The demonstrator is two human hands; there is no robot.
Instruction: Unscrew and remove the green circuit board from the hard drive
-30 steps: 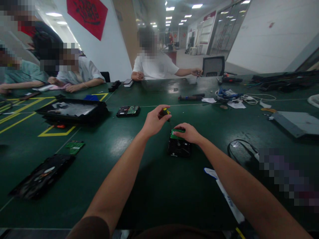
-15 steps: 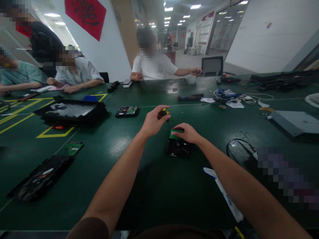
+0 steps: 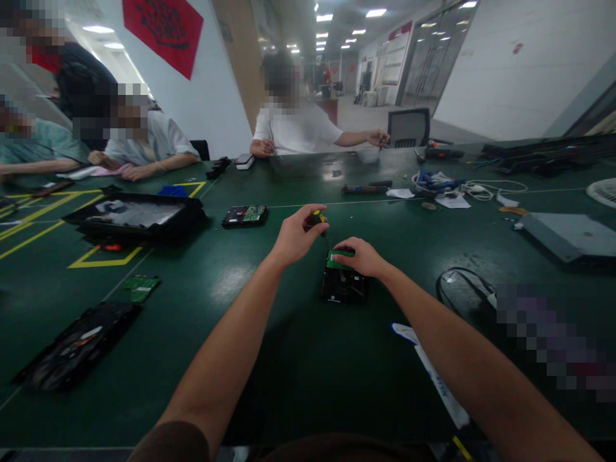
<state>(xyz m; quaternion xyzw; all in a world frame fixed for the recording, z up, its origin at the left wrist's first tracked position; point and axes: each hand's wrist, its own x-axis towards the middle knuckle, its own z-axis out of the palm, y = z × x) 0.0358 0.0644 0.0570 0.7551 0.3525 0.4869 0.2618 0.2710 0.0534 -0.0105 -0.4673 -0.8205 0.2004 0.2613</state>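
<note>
My left hand [image 3: 297,236] is closed round the yellow-and-black handle of a screwdriver [image 3: 318,219]. Its shaft points down at the upper left edge of a hard drive [image 3: 344,286], which lies flat on the table. A green circuit board [image 3: 335,259] covers the drive's far end. Across that board lie the fingers and thumb of my right hand [image 3: 364,256], gripping the drive from its right side and hiding part of it. Exactly where the screwdriver tip touches is too small to make out.
Another hard drive [image 3: 245,216] lies beyond my left hand. At left are a black tray [image 3: 139,218], a loose green board [image 3: 140,287] and a dark opened casing [image 3: 79,343]. A grey metal box [image 3: 563,234], a black cable and white cables [image 3: 481,188] lie right. Several people sit opposite.
</note>
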